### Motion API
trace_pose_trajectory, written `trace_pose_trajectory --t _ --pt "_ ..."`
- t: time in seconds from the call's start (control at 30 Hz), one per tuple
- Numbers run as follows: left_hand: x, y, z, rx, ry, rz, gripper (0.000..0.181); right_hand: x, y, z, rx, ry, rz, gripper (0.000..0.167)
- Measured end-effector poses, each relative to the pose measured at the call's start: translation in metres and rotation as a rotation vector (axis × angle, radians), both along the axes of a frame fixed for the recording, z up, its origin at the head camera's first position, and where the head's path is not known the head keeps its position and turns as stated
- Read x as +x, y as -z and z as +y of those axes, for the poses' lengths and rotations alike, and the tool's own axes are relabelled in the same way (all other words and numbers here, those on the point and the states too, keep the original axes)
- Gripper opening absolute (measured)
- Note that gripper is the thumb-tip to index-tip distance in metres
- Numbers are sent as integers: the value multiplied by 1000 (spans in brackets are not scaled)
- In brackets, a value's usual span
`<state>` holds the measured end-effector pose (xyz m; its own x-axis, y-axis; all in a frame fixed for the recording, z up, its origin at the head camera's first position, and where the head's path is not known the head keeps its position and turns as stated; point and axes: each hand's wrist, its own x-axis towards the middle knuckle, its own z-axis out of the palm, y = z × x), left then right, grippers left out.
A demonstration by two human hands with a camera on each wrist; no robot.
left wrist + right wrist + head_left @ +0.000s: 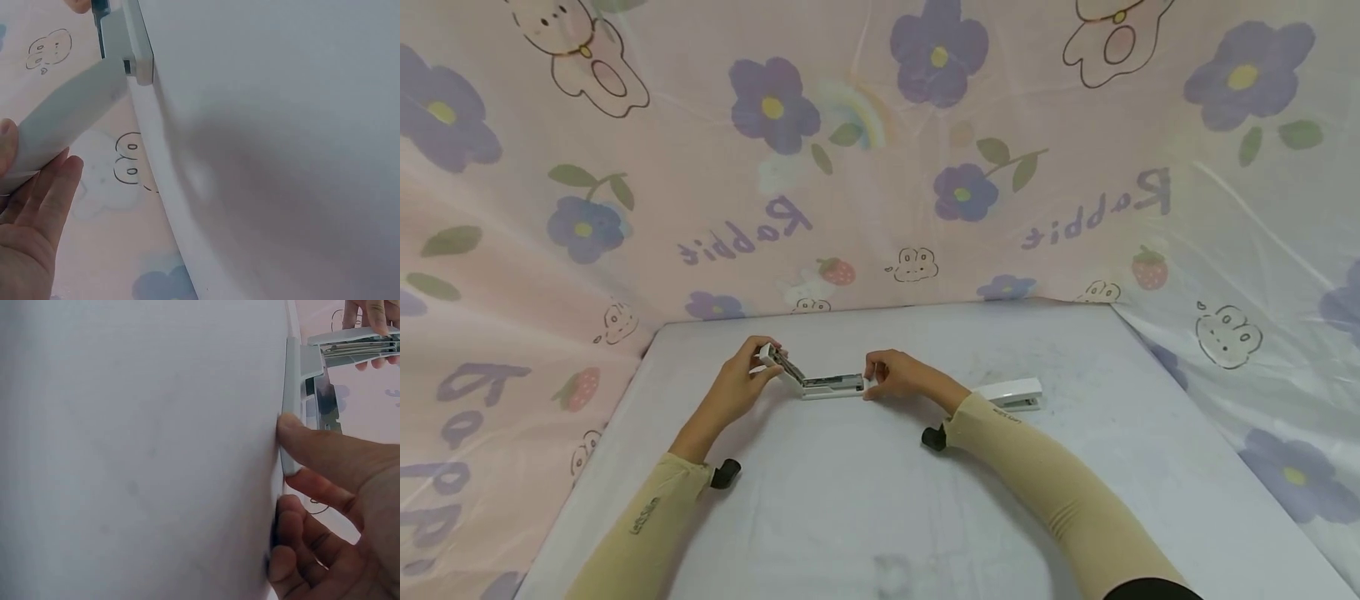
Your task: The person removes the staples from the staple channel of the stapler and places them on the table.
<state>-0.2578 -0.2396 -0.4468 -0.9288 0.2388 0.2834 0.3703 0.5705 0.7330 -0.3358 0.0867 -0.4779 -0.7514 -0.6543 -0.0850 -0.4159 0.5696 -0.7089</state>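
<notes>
A white stapler [833,395] lies on the table with its top arm swung wide back to the left, its metal inner track showing. My left hand [741,385] grips the raised end of that arm; in the left wrist view the fingers [57,194] are around the white cover [75,112]. My right hand [895,375] pinches the right end of the base, and the right wrist view has the thumb [312,440] on the base's edge [290,394].
A second white stapler [1018,392] lies closed on the white table [820,500], behind my right forearm. A printed curtain [865,208] hangs along the table's back edge and both sides.
</notes>
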Motion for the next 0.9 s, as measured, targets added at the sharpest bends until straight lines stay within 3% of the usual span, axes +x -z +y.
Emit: trace_pose_trajectory --t 0.4,0.77,0.9 --pt "5 -3 -20 -63 -46 -103 41 0 0 0 7 8 -7 26" --pt "7 -3 -28 -249 -103 -176 31 2 1 1 -13 -4 13 27" --pt "7 -3 -24 -310 -102 -168 32 2 1 2 -12 -4 14 27"
